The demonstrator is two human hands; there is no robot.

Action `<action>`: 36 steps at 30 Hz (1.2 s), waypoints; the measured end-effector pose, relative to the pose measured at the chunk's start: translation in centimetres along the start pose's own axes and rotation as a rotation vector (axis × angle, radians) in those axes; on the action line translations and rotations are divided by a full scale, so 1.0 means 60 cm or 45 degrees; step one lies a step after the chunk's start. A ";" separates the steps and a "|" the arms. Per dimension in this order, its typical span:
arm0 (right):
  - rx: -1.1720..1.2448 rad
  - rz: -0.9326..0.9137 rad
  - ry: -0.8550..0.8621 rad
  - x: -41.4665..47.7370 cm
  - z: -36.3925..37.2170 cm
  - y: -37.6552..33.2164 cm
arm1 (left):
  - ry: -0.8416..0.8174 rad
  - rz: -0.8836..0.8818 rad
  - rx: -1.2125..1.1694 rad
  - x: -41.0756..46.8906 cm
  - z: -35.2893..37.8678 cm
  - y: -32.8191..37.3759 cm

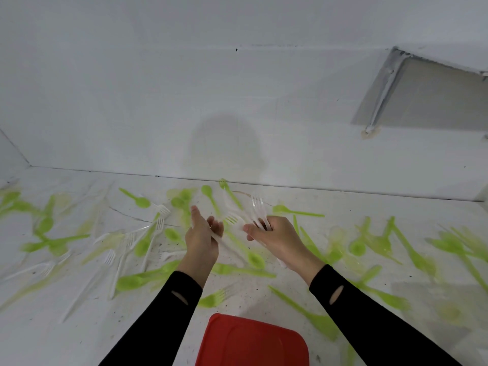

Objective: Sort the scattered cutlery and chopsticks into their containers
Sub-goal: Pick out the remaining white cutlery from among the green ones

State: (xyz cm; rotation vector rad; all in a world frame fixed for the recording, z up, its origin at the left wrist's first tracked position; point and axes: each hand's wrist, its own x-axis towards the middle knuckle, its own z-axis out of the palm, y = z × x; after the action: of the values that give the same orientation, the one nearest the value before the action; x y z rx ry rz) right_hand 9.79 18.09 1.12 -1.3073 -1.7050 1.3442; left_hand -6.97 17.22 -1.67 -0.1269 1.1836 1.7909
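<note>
My right hand (274,237) grips a bunch of clear white plastic forks (257,210), tines pointing up and away. My left hand (202,235) is beside it, fingers curled round the handle of a single white fork (232,220) that slants toward the right hand. Both hands hover above a white surface (237,297) strewn with several green plastic spoons (138,200), green forks (214,298) and white forks (155,231). A red container (250,342) sits at the near edge between my forearms.
A white wall (211,101) rises behind the surface, with a grey framed panel (427,96) at the upper right. Green cutlery is thick at the far left and right sides. Black sleeves cover both forearms.
</note>
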 end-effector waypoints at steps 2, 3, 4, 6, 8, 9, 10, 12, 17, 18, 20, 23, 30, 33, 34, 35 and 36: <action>-0.004 -0.006 -0.001 0.001 -0.003 0.002 | -0.009 -0.002 -0.027 0.006 -0.012 0.000; -0.011 -0.017 0.030 0.004 -0.003 0.005 | -0.019 -0.011 -0.003 0.006 -0.015 -0.001; -0.003 -0.033 0.062 0.007 -0.003 0.007 | -0.031 -0.018 0.030 0.005 -0.018 -0.003; 0.027 -0.038 0.080 0.010 0.003 0.010 | -0.084 -0.063 0.098 -0.002 -0.016 -0.008; 0.039 -0.030 0.059 0.009 0.012 0.009 | -0.149 -0.146 0.148 -0.009 -0.012 -0.016; 0.043 -0.025 0.039 0.008 0.018 0.009 | -0.176 -0.184 0.164 -0.012 -0.010 -0.021; 0.047 -0.025 0.020 0.006 0.023 0.009 | -0.206 -0.202 0.208 -0.013 -0.010 -0.027; 0.073 -0.025 -0.014 0.002 0.037 0.010 | -0.283 -0.209 0.332 -0.013 -0.012 -0.038; 0.117 -0.026 0.025 -0.005 0.058 0.016 | -0.358 -0.267 0.339 -0.019 -0.011 -0.053; 0.110 -0.026 0.027 -0.005 0.058 0.017 | -0.373 -0.272 0.327 -0.022 -0.008 -0.053; 0.082 -0.022 0.040 -0.005 0.057 0.018 | -0.429 -0.263 0.357 -0.026 -0.002 -0.057; 0.046 -0.024 0.101 -0.007 0.055 0.020 | -0.534 -0.211 0.473 -0.031 0.006 -0.066; 0.016 0.018 0.025 -0.013 0.029 0.015 | -0.421 -0.147 0.383 -0.041 0.008 -0.065; -0.045 0.022 0.042 -0.015 0.013 0.015 | -0.360 -0.151 0.233 -0.043 0.003 -0.049; -0.102 0.018 0.059 -0.016 0.009 0.015 | -0.341 -0.161 0.201 -0.042 0.000 -0.043; -0.166 0.015 0.070 -0.018 0.005 0.017 | -0.329 -0.179 0.158 -0.045 -0.003 -0.037; -0.223 0.017 0.073 -0.021 0.002 0.018 | -0.331 -0.191 0.130 -0.045 -0.006 -0.032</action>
State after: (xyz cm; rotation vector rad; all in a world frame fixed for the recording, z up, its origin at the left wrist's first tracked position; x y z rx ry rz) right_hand 10.46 16.85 0.21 -1.4421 -1.8101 1.1743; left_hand -4.19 15.33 -1.70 0.0735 1.0477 1.5601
